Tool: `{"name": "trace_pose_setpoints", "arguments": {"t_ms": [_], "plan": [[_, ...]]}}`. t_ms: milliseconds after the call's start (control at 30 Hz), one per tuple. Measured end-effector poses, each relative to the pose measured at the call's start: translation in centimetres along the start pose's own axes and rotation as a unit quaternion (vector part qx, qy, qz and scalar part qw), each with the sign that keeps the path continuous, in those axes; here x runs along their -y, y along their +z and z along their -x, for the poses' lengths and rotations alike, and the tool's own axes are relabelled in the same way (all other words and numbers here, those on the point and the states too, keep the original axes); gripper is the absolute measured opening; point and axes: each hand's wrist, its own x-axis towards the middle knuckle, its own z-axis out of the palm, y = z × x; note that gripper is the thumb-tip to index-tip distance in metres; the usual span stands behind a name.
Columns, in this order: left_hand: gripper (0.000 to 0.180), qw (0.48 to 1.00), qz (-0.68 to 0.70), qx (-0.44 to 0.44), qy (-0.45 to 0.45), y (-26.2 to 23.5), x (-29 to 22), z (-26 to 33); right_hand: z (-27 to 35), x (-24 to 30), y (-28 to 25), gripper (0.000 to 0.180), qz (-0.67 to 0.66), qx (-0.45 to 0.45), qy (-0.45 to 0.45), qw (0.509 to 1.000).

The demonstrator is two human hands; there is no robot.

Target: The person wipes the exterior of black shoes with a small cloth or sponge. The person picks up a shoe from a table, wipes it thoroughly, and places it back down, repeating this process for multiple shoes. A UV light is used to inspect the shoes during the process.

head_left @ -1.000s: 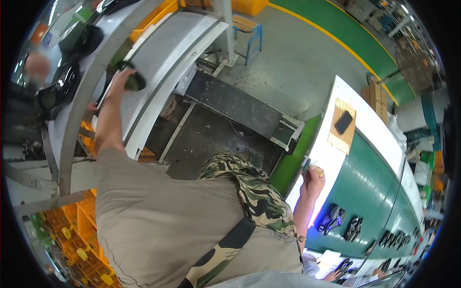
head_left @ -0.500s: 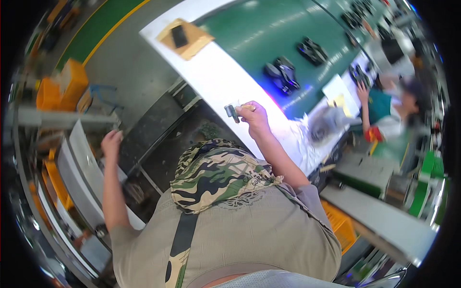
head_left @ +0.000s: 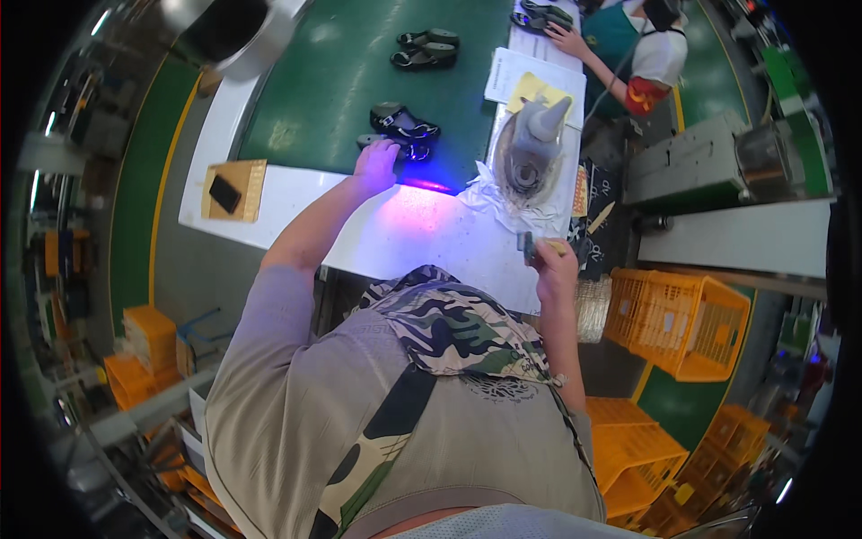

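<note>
My left hand reaches over the table to the near edge of the green conveyor belt, its fingers closed on the end of the nearer shoe of a glossy black pair. The other shoe of that pair lies just beyond it. On the right, my right hand grips a small brush with a wooden handle and a dark grey-green head, above the white tabletop. Farther up the belt lies a second pair of black shoes.
A grey spouted bottle stands in a stained tray beside crumpled white sheeting. Left, a phone lies on cardboard. Orange crates stand at right. A co-worker handles shoes across the belt. A lamp overhangs.
My view has turned toward the belt. My left hand has gone from beside the grey post at the left to the shoe. The brush stays in my right hand, now nearer the tray.
</note>
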Motion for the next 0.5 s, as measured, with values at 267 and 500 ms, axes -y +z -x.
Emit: {"name": "trace_pose_setpoints", "arguments": {"t_ms": [267, 500], "plan": [[0.036, 0.936, -0.169, 0.287, 0.115, 2.6, 3.2, -7.9, 2.1, -2.3, 0.1, 0.018, -0.093, -0.158, 0.007, 0.983], [0.042, 0.938, -0.111, 0.302, 0.127, 1.8, 4.9, -13.9, -1.9, -5.0, 2.0, 0.018, -0.053, -0.209, 0.008, 0.976]]}}
